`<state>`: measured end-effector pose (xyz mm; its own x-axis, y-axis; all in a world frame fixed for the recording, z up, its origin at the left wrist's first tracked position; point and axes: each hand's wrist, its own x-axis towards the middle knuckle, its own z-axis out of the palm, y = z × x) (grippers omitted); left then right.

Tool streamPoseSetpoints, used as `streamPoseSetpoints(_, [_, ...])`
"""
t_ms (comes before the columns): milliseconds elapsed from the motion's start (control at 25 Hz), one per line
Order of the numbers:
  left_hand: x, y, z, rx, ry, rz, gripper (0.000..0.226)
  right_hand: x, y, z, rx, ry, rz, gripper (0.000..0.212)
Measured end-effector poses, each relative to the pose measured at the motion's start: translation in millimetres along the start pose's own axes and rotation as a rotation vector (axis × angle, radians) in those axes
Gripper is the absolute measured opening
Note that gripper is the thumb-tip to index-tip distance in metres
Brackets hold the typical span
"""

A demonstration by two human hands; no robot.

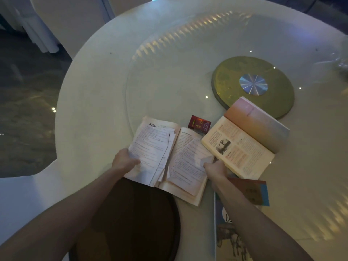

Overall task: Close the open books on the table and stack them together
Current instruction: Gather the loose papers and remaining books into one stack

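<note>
An open book with loose, torn pages [165, 155] lies at the near edge of the round white table [98, 102]. My left hand [124, 160] grips its left-hand pages. My right hand [215, 169] holds the right-hand page edge. A second open book [243, 142], with its pink-orange cover standing up, lies to the right and touches the first. A closed brown-and-blue book [254, 193] sits under my right forearm. Below it lies another closed book with a pale illustrated cover [227, 234].
A red cigarette pack [199, 125] rests just beyond the open books. A glass turntable [169, 76] with a gold hub [253, 85] fills the table's middle. A dark round stool [131, 219] stands below the table edge. A white chair [17, 200] is at the left.
</note>
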<state>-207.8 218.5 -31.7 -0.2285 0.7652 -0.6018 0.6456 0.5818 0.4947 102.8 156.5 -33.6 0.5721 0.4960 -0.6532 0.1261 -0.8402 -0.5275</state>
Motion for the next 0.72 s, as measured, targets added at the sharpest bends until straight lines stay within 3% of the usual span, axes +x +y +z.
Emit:
streamPoseSetpoints(120, [-9,-7,-21,-0.073,-0.102,0.016,0.041,-10,-2,8,-0.126,-0.004,-0.008,0.037])
streamPoseSetpoints(320, [-28,-13,-54,-0.237,-0.260,-0.007,0.039,-31,0,22,-0.067,-0.041,0.043,0.034])
streamPoseSetpoints(440, [-37,-19,-66,-0.250,-0.303,0.017,0.044,-40,12,25,-0.097,-0.048,0.022,0.031])
streamPoseSetpoints(560, [-49,-30,-73,-0.267,-0.326,0.052,0.053,-47,37,33,-0.120,-0.049,0.055,0.041])
streamPoseSetpoints(720, [-66,-53,-71,-0.337,-0.285,0.011,0.042,-75,64,31,-0.106,-0.063,0.064,0.041])
